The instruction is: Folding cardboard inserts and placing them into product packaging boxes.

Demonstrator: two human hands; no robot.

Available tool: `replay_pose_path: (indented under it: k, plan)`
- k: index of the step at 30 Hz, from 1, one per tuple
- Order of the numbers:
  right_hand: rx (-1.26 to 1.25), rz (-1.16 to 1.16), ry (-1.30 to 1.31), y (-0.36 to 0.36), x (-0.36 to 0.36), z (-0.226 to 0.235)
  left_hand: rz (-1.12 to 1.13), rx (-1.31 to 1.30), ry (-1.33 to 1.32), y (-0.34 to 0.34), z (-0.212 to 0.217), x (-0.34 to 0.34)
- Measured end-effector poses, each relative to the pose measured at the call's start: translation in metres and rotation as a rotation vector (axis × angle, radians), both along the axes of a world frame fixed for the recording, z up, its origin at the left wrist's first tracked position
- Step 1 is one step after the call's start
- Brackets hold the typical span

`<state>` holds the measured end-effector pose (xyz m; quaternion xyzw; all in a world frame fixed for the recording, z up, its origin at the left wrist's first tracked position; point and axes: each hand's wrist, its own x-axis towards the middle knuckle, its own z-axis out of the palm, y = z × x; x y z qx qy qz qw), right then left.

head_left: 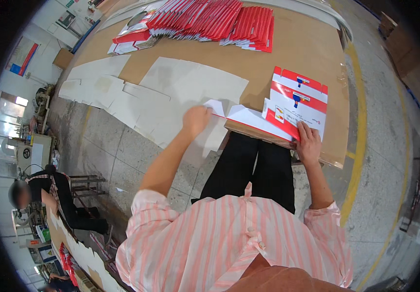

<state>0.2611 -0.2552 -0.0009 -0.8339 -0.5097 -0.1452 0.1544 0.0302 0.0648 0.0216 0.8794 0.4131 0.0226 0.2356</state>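
A red and white printed carton blank (312,106) lies at the right part of the near table edge, with blue tool pictures on its panels. Beside it, a narrower white panel with a red edge (254,118) stretches left along the table edge. My left hand (197,120) is closed at the far left end of this strip, its fingers curled by a small white flap (215,106). What lies under those fingertips is partly hidden. My right hand (309,142) rests on the lower part of the printed blank, fingers stretched out over it.
Rows of folded red and white cartons (195,19) lean together at the table's far side. White cardboard sheets (171,92) cover the left of the brown table top (312,29). A person in dark clothes (64,199) bends over another table at the left.
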Motion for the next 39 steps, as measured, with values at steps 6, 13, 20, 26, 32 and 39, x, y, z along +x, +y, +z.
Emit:
replay_pose_path:
  k: [6, 13, 20, 26, 32, 39]
  plan:
    - [0.101, 0.084, 0.074, -0.003, 0.002, 0.003, 0.424, -0.43, -0.829, -0.031, -0.021, 0.002]
    - [-0.157, 0.117, 0.048, -0.001, -0.004, 0.025, -0.587, 0.363, -0.537, -0.068, 0.011, 0.024]
    - [-0.187, 0.101, 0.03, -0.003, -0.004, 0.021, -0.743, 0.446, -0.242, -0.07, 0.01, 0.042]
    - [-0.196, 0.095, 0.075, 0.0, -0.008, 0.013, -0.684, 0.485, -0.314, -0.083, -0.028, 0.048]
    - [-0.242, 0.004, 0.03, 0.005, -0.01, 0.003, -0.539, 0.451, -0.251, -0.096, -0.04, 0.052]
    - [-0.204, 0.043, 0.022, 0.004, -0.008, 0.013, -0.587, 0.393, -0.07, -0.081, 0.0, 0.088]
